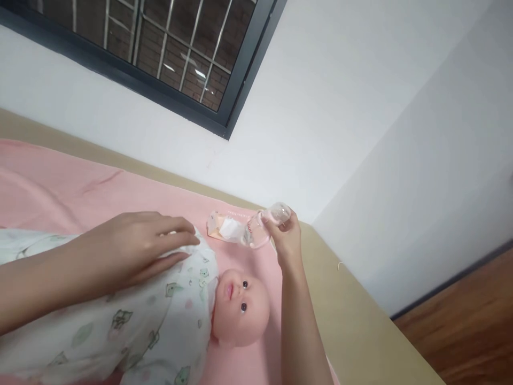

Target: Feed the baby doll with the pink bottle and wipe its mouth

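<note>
A baby doll (241,315) lies face up, its bald head bare and its body under a white blanket (172,315) printed with small green animals. My left hand (154,246) rests on the blanket over the doll's chest, fingers stretched out and slightly apart, holding nothing. Beyond the doll's head, my right hand (286,235) grips a clear baby bottle (259,227) with a see-through cap, which is tilted. Part of the bottle is hidden by my fingers. Just left of it is an opened soft pack of tissues (228,227), white tissue showing.
A pink sheet (80,182) covers much of the light wooden table (340,299). The table's far edge runs along a white wall (320,107) with a dark-framed, barred window (224,120). Wooden flooring (473,326) shows at lower right.
</note>
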The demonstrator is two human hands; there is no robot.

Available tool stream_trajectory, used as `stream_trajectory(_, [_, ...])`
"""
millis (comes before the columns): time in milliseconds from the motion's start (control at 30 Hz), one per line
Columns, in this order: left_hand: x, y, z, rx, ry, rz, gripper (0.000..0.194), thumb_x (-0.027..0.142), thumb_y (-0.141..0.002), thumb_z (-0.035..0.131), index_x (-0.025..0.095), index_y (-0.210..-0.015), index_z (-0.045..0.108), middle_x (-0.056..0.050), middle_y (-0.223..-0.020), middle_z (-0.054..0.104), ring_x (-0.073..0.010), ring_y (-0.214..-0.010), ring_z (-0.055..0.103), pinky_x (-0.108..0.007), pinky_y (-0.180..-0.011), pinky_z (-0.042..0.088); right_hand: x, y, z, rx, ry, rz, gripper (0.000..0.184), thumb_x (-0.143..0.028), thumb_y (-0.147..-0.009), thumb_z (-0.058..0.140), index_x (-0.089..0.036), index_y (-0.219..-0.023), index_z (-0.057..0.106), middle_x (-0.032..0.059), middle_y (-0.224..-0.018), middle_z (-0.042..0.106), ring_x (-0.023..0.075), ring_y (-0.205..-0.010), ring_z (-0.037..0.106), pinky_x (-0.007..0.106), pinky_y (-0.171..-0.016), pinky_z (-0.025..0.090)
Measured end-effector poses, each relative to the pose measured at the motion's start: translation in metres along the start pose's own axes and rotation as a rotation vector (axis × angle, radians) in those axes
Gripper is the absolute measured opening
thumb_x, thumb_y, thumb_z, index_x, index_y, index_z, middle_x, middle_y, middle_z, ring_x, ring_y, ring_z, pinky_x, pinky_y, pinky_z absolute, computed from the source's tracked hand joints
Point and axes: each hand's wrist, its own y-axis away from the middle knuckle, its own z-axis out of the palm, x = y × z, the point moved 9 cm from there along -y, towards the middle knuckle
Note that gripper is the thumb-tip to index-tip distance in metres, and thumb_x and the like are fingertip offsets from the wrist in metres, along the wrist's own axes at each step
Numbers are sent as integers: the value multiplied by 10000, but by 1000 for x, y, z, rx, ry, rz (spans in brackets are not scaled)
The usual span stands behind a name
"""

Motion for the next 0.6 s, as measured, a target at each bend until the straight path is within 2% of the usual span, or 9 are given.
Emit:
stream_trajectory(67, [-4,-9,-4,24,-16,-3,322,385,-954,380,299,-1178,595,25,-1141,662,-180,-949,642,-278,-800,468,-31,18,22,-76,-91,-40,636,-304,-580,774,-174,-1154,530,72,-1035,658,192,-947,639,336,-815,536])
stream_trajectory(167, [-4,-8,-9,112,2,-105,393,456,-951,427,285,-1304,455,-8,-1219,625,-208,-1040,613,-302,-852,456,-63,51,53,-182,-192,-37,669,-267,-579,792,-209,-1186,517,54,-1043,647,180,-941,641,314,-800,554])
stream_trajectory(267, [9,-4,-12,183,-6,-159,577,586,-891,491,273,-1360,370,-41,-1276,594,-255,-1092,583,-355,-905,431,-79,82,79,-272,-273,-6,702,-237,-573,807,-252,-1208,507,40,-1084,630,178,-960,641,301,-795,567])
stream_trajectory(333, [14,-2,-14,213,-19,-178,630,605,-868,503,263,-1374,346,-51,-1269,598,-271,-1076,583,-370,-893,427,-83,95,91,-316,-280,-1,716,-235,-567,815,-267,-1214,510,36,-1109,623,184,-982,638,309,-814,573])
stream_trajectory(500, [7,-1,-12,210,-72,-207,632,518,-862,527,257,-1396,310,-50,-1171,640,-264,-982,601,-352,-815,428,-85,106,102,-365,-232,-38,662,-276,-590,813,-267,-1190,534,33,-1138,611,189,-1034,617,338,-875,564])
stream_trajectory(600, [-4,-2,-8,180,-116,-185,692,518,-858,518,267,-1448,257,-55,-1222,619,-276,-1010,597,-369,-851,413,-88,102,93,-296,-234,-79,655,-320,-635,792,-252,-1217,499,55,-1162,600,203,-1076,604,369,-916,541])
